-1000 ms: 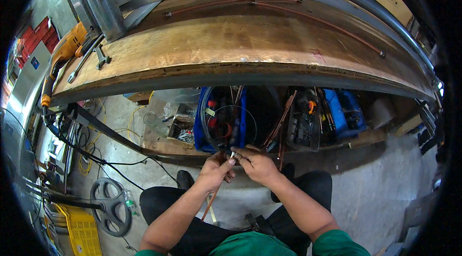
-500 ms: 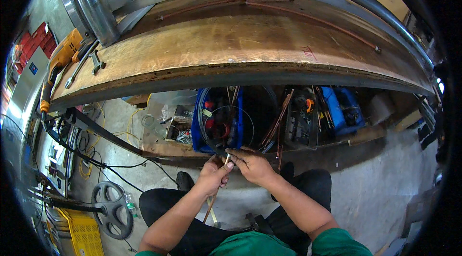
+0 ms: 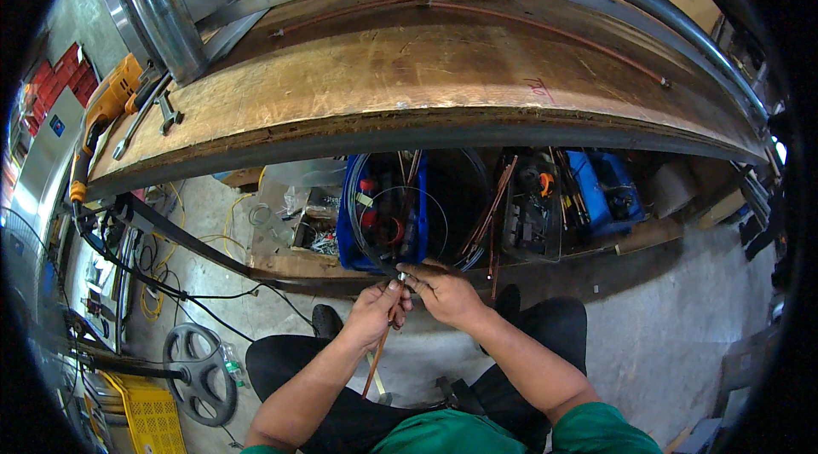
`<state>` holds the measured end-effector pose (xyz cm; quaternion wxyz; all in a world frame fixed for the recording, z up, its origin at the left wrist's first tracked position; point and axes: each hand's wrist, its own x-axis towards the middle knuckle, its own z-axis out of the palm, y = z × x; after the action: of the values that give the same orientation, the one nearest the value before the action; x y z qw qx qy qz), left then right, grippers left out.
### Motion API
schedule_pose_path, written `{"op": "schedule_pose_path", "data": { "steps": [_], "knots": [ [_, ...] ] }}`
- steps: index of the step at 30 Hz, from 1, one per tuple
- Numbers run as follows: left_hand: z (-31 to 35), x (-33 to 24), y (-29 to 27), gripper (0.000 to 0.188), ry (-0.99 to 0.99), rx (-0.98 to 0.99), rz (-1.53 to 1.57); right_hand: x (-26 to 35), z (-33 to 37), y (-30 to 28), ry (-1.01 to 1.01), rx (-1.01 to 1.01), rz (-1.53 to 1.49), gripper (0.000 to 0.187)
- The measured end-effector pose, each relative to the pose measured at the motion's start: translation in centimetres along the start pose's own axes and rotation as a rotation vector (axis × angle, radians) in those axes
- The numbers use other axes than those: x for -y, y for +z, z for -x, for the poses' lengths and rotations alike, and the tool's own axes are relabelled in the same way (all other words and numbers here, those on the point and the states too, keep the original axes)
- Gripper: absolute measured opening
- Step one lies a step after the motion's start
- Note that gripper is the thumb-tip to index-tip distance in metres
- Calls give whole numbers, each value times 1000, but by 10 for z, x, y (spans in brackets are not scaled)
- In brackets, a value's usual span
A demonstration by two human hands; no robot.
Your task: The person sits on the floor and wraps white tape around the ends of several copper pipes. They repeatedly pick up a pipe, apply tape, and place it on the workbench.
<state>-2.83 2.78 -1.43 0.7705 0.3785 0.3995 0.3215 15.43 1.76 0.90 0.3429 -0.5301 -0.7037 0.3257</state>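
A thin copper tube slants down between my forearms, its upper end between my two hands. My left hand is closed around the tube near that end. My right hand meets it from the right, its fingers pinching a small silvery fitting at the tube's tip. The fitting is partly covered by my fingertips, so its exact shape is hidden. Beyond my hands is a blue bin with red and dark items, and a thin wire loop shows in front of it.
A wooden bench spans the far side, bearing long copper tubes, a wrench and an orange power tool. Below it sit a second blue bin and a clear tray. Black cables and a dark handwheel lie leftward.
My left fingers have shifted on the tube, with the thumb now higher beside the fitting. The tube's lower end has swung slightly right. My right hand stays nearly in place.
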Motion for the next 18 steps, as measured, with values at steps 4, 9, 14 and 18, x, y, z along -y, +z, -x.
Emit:
{"op": "schedule_pose_path", "data": {
  "steps": [4, 9, 14, 18],
  "knots": [
    [2, -4, 2, 33, -97, -19, 74, -6, 0, 2, -44, -7, 8, 32],
    [4, -10, 12, 29, -57, -73, 83, 3, 1, -1, 8, -29, -15, 27],
    [2, -3, 7, 27, -14, -39, 27, -5, 1, 2, -19, -27, 0, 27],
    [2, 3, 6, 29, -23, -48, 93, -2, 0, 1, 13, 12, -16, 27]
  ]
}}
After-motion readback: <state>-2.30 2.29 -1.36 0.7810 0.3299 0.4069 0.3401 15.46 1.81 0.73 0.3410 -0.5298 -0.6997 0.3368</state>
